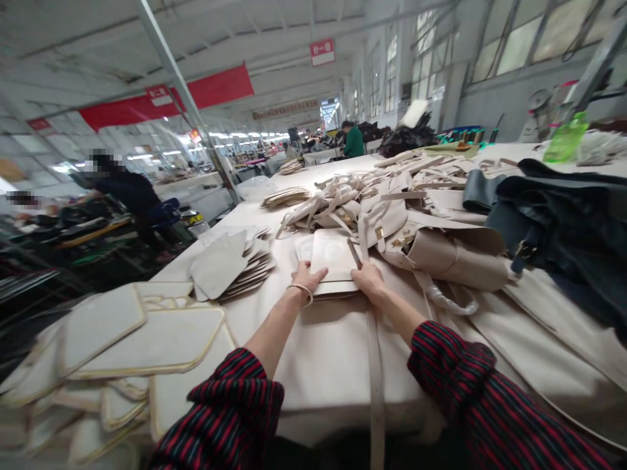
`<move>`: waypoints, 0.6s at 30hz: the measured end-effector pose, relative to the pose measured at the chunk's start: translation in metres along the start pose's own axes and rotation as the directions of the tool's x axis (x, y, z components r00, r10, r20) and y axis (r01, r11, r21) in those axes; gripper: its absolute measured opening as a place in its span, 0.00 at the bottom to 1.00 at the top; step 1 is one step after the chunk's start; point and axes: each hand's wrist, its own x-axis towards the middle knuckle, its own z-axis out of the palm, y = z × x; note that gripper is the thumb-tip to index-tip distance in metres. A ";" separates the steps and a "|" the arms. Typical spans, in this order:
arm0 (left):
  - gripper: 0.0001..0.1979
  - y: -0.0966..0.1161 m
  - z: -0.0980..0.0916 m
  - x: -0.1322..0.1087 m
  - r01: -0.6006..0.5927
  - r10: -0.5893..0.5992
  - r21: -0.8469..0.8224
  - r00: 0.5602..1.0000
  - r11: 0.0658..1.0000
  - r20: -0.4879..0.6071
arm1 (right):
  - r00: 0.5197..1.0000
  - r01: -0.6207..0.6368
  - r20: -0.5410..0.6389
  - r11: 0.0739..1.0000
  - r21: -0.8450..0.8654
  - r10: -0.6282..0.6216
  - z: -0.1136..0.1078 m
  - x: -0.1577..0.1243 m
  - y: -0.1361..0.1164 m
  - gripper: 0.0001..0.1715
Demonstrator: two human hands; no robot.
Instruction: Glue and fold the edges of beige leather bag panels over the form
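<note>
A flat beige leather bag piece (336, 254), with a folded or layered front edge, lies in front of me on the pale-covered table. My left hand (307, 279) grips its left front corner, thumb on top and fingers at the side. At its right front corner my right hand (368, 279) is closed. A slim brownish stick-like thing (353, 252) sticks up from those fingers; its kind is unclear. A long beige strap (376, 385) runs under my right wrist and over the table's front edge.
Left are a stack of grey-beige panels (220, 264) and a pile of yellow-edged panels (161, 333). Beige bags with straps and buckles (441, 251) crowd the right, beside dark leather bags (568, 228). A green bottle (565, 138) stands behind. Co-workers are farther off.
</note>
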 end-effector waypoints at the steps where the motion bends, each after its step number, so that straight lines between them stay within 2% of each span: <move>1: 0.24 -0.007 -0.002 -0.012 0.007 -0.007 0.009 1.000 1.000 0.005 | 1.000 0.006 0.022 1.000 -0.018 -0.006 -0.001 -0.011 0.004 0.12; 3: 0.30 -0.022 -0.008 -0.041 0.019 -0.020 0.034 1.000 0.999 0.013 | 0.996 0.032 0.080 0.998 -0.063 -0.027 -0.009 -0.041 0.011 0.10; 5: 0.33 -0.036 -0.013 -0.070 0.012 -0.012 0.042 1.000 0.999 0.015 | 0.993 0.075 0.104 0.981 -0.180 -0.057 -0.024 -0.075 0.014 0.10; 7: 0.30 -0.047 -0.019 -0.094 -0.009 0.009 0.041 1.000 0.999 0.000 | 0.978 0.207 0.078 0.904 -0.375 -0.192 -0.036 -0.105 0.008 0.17; 8: 0.26 -0.050 -0.022 -0.102 -0.018 0.019 0.041 1.000 0.999 -0.021 | 0.953 0.302 0.109 0.843 -0.444 -0.284 -0.039 -0.117 0.002 0.22; 10: 0.19 -0.050 -0.027 -0.113 -0.030 0.034 0.043 0.995 0.999 -0.091 | 0.865 0.500 0.256 0.720 -0.481 -0.431 -0.040 -0.130 -0.010 0.26; 12: 0.16 -0.046 -0.031 -0.122 -0.050 0.058 0.047 0.982 0.998 -0.180 | 0.785 0.618 0.396 0.644 -0.451 -0.476 -0.036 -0.133 -0.018 0.21; 13: 0.15 -0.043 -0.034 -0.127 -0.068 0.077 0.048 0.972 0.997 -0.220 | 0.769 0.636 0.426 0.629 -0.447 -0.476 -0.033 -0.132 -0.019 0.17; 15: 0.14 -0.035 -0.037 -0.140 -0.121 0.130 0.049 0.953 0.991 -0.274 | 0.775 0.629 0.422 0.634 -0.449 -0.470 -0.030 -0.125 -0.018 0.11; 18: 0.14 -0.023 -0.038 -0.158 -0.225 0.242 0.092 0.931 0.970 -0.274 | 0.843 0.538 0.319 0.695 -0.477 -0.434 -0.031 -0.108 -0.011 0.13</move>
